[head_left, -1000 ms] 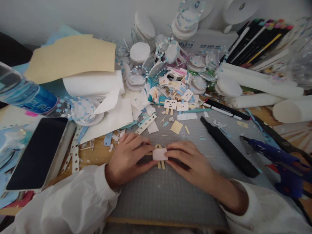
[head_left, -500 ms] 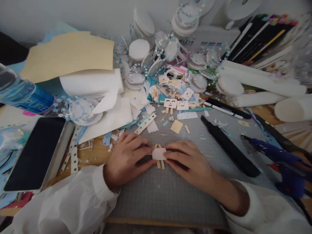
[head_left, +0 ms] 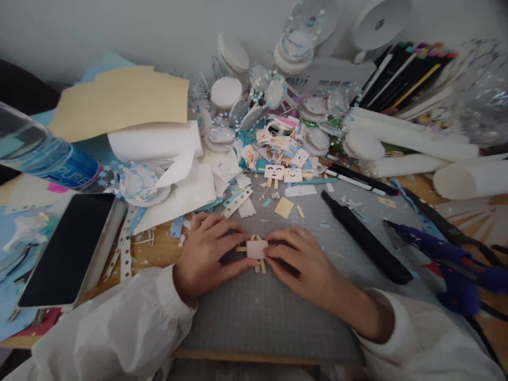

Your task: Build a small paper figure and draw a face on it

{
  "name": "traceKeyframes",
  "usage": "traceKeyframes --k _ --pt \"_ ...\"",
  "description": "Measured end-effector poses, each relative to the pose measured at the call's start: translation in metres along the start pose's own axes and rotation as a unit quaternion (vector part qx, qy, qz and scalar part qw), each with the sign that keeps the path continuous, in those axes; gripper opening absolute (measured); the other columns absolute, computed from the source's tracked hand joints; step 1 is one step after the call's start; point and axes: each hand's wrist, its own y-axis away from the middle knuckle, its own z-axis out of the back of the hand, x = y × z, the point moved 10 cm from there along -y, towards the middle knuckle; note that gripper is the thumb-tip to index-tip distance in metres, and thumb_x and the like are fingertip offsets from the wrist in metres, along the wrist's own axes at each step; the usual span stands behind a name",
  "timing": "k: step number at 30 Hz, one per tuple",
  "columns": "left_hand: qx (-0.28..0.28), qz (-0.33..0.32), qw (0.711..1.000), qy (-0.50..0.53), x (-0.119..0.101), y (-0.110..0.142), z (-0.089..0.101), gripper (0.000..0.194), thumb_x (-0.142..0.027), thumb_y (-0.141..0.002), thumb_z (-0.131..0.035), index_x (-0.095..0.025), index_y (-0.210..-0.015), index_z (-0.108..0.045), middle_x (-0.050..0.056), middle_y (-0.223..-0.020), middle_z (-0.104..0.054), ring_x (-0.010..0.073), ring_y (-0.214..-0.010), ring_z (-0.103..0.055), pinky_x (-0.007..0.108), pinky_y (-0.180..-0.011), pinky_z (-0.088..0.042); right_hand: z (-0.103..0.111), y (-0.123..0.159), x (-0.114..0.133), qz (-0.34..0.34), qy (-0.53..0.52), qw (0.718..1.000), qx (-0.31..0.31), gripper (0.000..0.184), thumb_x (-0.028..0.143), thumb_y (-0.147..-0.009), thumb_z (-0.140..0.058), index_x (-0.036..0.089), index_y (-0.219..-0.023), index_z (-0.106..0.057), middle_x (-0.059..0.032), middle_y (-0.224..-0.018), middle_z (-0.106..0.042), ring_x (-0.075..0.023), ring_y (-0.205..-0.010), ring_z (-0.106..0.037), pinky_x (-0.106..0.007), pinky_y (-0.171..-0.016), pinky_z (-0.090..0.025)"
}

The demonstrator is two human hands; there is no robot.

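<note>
Low over the grey cutting mat (head_left: 278, 328), a small pale rectangular paper figure (head_left: 257, 248) lies between my hands. Narrow yellow paper strips stick out at its top, bottom and left side. My right hand (head_left: 305, 264) pinches the card's right edge between thumb and fingers. At the lower left corner, the thumb of my left hand (head_left: 214, 254) touches the figure, while its index finger is bent above the left strip. Beyond the hands, a cream paper square (head_left: 284, 207) rests on the mat. Finished-looking paper figures with drawn faces (head_left: 273, 172) lie in a pile farther back.
On the right are a black pen-shaped cutter (head_left: 365, 238), a blue glue gun (head_left: 456, 264) and scissors (head_left: 456, 227). A phone (head_left: 69, 248) and a water bottle (head_left: 51, 153) stand left. Paper sheets (head_left: 127, 100) and white discs (head_left: 226, 92) crowd the back.
The left index finger has shifted off the card's left edge, so a yellow strip there now shows. The right hand keeps its pinch. The whole view has shifted slightly.
</note>
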Motion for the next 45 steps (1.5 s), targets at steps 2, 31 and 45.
traceKeyframes --k 2,31,45 --pt "0.001 0.013 1.0 -0.01 0.002 0.0 -0.002 0.025 -0.045 -0.082 -0.067 -0.025 -0.097 -0.069 0.002 -0.097 -0.069 0.0217 -0.092 -0.056 0.04 -0.085 -0.03 -0.001 0.001 0.0 0.004 0.002 1.0 -0.001 0.01 0.017 -0.089 -0.056 0.021 -0.097 -0.061 -0.0055 -0.104 -0.063 -0.0196 -0.094 -0.056 -0.038 -0.081 -0.044" --pt "0.021 0.007 0.925 0.38 -0.031 0.005 0.001 0.01 -0.016 -0.086 -0.06 -0.014 -0.091 -0.069 0.007 -0.075 -0.069 0.0148 -0.068 -0.059 0.026 -0.063 -0.047 -0.002 0.003 0.021 0.001 -0.213 0.977 0.021 0.013 0.025 -0.089 -0.05 0.02 -0.077 -0.047 0.0028 -0.066 -0.048 -0.0111 -0.06 -0.043 -0.024 -0.056 -0.034" --pt "0.062 0.035 0.899 0.432 -0.036 0.009 -0.01 0.025 -0.03 -0.09 -0.057 -0.013 -0.073 -0.065 0.006 -0.061 -0.062 0.014 -0.058 -0.053 0.026 -0.055 -0.043 -0.009 0.005 0.038 0.023 -0.231 0.972 0.042 0.027 0.026 -0.091 -0.037 0.024 -0.064 -0.031 0.005 -0.052 -0.037 -0.0108 -0.048 -0.036 -0.026 -0.05 -0.029"
